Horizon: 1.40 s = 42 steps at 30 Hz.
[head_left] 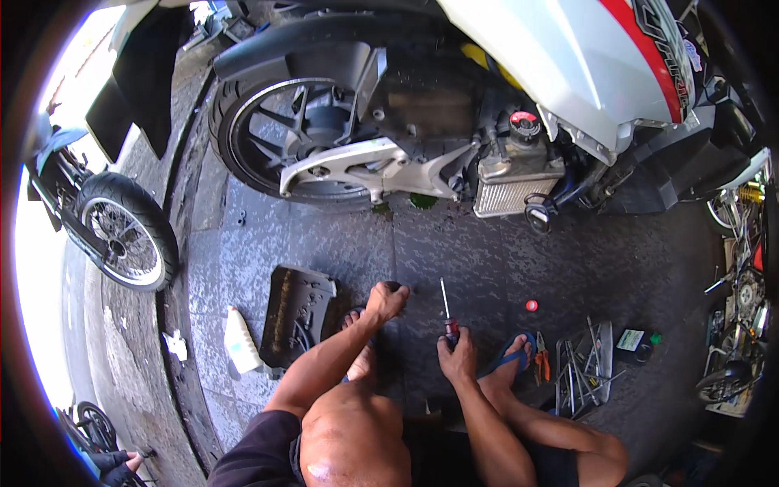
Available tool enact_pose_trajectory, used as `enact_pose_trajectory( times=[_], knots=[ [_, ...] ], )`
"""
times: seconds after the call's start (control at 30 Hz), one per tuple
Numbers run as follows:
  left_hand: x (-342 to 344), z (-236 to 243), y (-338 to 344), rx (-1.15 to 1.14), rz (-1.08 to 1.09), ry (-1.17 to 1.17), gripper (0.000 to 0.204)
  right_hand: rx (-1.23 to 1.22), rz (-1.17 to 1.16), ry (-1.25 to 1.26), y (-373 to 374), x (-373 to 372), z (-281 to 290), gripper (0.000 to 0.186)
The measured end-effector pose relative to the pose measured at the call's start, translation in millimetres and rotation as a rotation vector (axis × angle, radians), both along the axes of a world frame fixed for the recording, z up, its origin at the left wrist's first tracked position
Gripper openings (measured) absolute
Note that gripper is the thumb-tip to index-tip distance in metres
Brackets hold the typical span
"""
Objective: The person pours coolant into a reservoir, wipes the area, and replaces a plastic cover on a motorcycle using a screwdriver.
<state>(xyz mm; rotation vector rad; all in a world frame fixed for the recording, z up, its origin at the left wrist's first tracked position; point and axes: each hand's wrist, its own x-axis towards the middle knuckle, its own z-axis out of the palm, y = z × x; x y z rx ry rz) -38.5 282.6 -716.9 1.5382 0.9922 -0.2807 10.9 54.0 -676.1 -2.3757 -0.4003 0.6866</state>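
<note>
So, right hand (459,355) is wrapped tight around the dark red handle of a screwdriver (447,312), holding it upright-ish with the metal shaft pointing away toward the scooter (560,65), tip sitting low over the grey tiled floor (487,252). Left hand (385,301) is reaching out ahead with fingers curled down onto a small dark thing on the floor; can't tell what it's gripping, or whether it's gripping at all, since the hand is covering it. Just left of that arm a black plastic cover panel (297,315) is lying flat, and a white squeeze bottle (239,341) is lying beside it. The scooter's rear wheel (280,134) and a silver radiator (515,183) are sitting well ahead of both hands. A little red cap (531,306) is sitting on the floor right of the screwdriver, with pliers (541,365) and a tray of tools (586,365) near the blue flip-flop (513,355).
</note>
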Motion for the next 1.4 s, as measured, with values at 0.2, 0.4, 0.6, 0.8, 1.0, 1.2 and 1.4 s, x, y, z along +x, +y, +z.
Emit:
enact_pose_trajectory(
  times=[0.2,0.4,0.6,0.8,1.0,1.2,1.4],
  knots=[
    [22,93,27,-0.705,0.696,-0.428,0.026,0.370,0.166,-0.046,49,6,98,0.038],
    [19,124,41,-0.713,0.637,-0.588,0.026,0.391,0.249,-0.049,58,20,147,0.040],
    [19,138,41,-0.702,0.624,-0.632,0.023,0.331,0.274,-0.062,58,25,165,0.041],
    [22,159,41,-0.497,0.494,-0.663,0.027,0.277,0.321,-0.274,63,21,186,0.042],
    [61,199,51,-0.491,0.599,-0.861,0.034,0.522,0.184,-0.301,104,7,205,0.050],
    [88,235,79,-0.647,0.679,-1.035,0.036,0.539,0.227,-0.461,147,17,232,0.053],
    [97,241,97,-0.705,0.674,-1.056,0.036,0.501,0.230,-0.502,168,22,242,0.051]
  ],
)
